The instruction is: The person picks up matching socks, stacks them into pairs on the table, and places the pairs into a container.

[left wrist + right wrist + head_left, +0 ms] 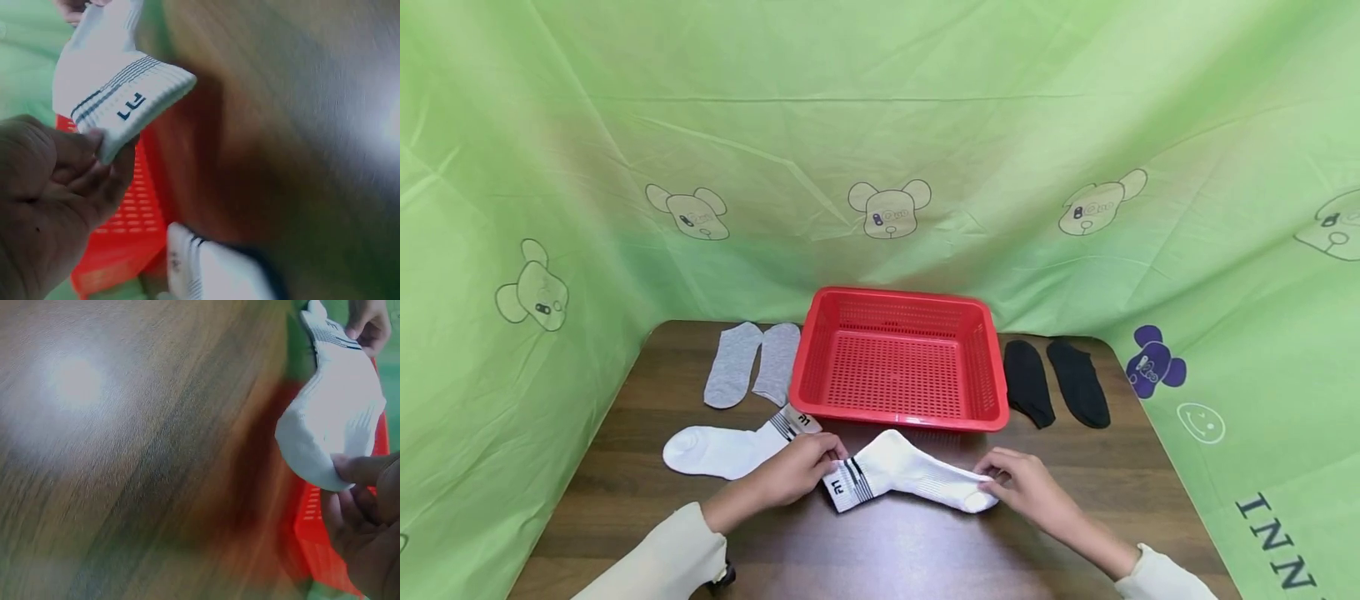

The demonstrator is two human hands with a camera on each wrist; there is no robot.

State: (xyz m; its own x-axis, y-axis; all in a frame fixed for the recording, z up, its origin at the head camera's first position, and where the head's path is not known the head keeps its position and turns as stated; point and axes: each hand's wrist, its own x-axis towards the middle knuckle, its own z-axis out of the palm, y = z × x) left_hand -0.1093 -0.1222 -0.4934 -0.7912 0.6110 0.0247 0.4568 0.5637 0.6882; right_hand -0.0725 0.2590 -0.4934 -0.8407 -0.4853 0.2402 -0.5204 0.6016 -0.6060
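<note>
A white sock (pixel 910 471) with dark stripes and lettering on its cuff is stretched sideways between both hands, in front of the red basket. My left hand (pixel 801 468) pinches the cuff's edge between thumb and fingers, as the left wrist view shows on the striped cuff (pixel 128 103). At the other end, my right hand (pixel 1026 483) pinches the toe (pixel 319 462) with its thumb on top. A second white sock (pixel 718 450) with the same stripes lies on the table, partly hidden behind the left hand.
The red basket (pixel 895 422) stands at the back middle, with nothing seen inside. Two grey socks (pixel 732 367) lie left of it and two black socks (pixel 1078 385) right of it. Green printed cloth (pixel 887 133) encloses the wooden table (pixel 865 558) at the back and sides.
</note>
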